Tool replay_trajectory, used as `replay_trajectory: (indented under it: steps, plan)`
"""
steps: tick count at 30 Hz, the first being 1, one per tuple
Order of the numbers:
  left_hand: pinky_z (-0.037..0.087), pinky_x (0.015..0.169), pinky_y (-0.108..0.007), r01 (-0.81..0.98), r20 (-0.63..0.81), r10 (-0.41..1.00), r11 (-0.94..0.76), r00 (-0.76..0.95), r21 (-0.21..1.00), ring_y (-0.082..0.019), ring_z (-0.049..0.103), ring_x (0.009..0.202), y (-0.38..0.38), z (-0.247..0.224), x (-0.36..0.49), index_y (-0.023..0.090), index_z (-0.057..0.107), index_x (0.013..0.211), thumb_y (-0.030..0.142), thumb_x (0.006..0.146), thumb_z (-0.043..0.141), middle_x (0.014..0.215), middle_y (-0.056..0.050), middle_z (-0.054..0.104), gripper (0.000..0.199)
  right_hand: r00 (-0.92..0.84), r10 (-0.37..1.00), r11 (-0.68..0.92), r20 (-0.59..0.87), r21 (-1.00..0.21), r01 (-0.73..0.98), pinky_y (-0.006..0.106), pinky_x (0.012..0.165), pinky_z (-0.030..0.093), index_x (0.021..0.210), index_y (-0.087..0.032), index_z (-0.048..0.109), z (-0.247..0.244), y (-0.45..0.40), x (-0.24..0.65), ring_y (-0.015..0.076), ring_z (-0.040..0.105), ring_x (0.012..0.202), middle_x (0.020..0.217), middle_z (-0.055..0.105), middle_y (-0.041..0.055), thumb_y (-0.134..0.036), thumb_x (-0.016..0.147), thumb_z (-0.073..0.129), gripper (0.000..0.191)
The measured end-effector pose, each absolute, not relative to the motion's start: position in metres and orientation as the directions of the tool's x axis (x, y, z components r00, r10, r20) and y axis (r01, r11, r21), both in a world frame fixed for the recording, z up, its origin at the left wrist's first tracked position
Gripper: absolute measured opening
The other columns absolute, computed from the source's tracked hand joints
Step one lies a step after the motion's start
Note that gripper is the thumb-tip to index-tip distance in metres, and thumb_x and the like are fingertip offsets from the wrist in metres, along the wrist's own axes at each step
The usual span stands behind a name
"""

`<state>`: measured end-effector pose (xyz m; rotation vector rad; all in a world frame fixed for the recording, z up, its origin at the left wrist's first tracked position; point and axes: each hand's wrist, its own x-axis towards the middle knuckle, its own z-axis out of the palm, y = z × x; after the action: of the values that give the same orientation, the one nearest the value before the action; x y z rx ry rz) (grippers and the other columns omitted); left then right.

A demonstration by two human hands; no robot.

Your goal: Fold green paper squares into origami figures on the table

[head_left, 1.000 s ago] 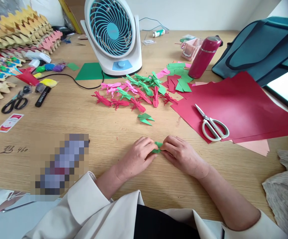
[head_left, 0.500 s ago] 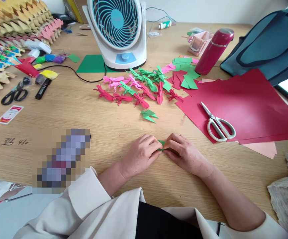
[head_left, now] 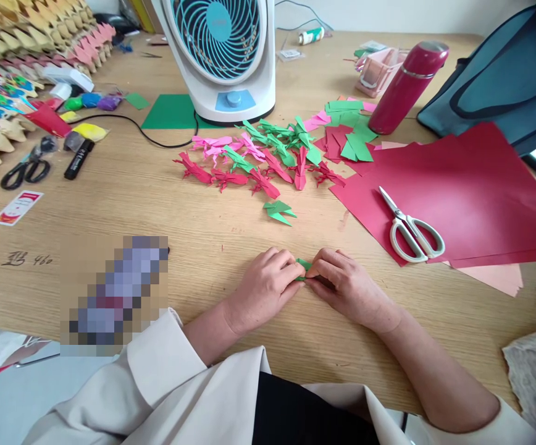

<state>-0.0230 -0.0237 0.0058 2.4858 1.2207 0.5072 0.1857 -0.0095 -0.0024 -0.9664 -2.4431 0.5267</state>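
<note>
A small piece of green paper point(head_left: 302, 264) is pinched between my two hands low over the wooden table. My left hand point(head_left: 265, 285) grips its left side, and my right hand point(head_left: 347, 287) grips its right side; the fingers cover most of it. Beyond my hands lies a folded green paper piece point(head_left: 280, 211). Behind that, folded red paper figures point(head_left: 263, 183) lie in a group with green folded figures point(head_left: 277, 145) and pink ones point(head_left: 215, 147).
White-handled scissors point(head_left: 411, 232) rest on red paper sheets point(head_left: 457, 191) at the right. A magenta bottle point(head_left: 409, 86) stands behind them. At the back is a fan point(head_left: 228, 68). Black scissors point(head_left: 29, 168) and a marker point(head_left: 79, 159) lie at the left.
The view has shifted slightly, moving the bottle and white-handled scissors a little rightward in the picture. Both hands stay on the green paper, of which slightly more shows between the fingers.
</note>
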Motion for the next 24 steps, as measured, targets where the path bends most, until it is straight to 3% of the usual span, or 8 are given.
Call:
replay_trajectory:
  steps: [12,24]
  plan:
    - [0.046,0.086,-0.032,0.708,0.168,0.807,-0.58,0.566,0.403,-0.019,0.053,0.093,-0.0268,0.0075,-0.022,0.017,0.064,0.089,0.025,0.095,0.058,0.095,-0.004,0.061,0.012,-0.665,0.697,0.696,0.268,-0.474,0.539,0.031,0.07,0.043,0.086,-0.018,0.057,0.0015,-0.011,0.1854,0.0172,0.055,0.075,0.083,0.058,0.0051,-0.021,0.098,0.053,0.013]
    - [0.042,0.08,-0.033,0.727,0.221,0.789,-0.615,0.574,0.306,-0.018,0.055,0.086,-0.0266,0.0042,-0.0207,0.017,0.064,0.083,0.026,0.098,0.053,0.089,-0.004,0.064,0.021,-0.647,0.715,0.687,0.265,-0.436,0.581,0.031,0.069,0.045,0.087,-0.018,0.058,0.0003,-0.0118,0.1855,0.017,0.056,0.073,0.083,0.057,0.005,-0.021,0.097,0.055,0.011]
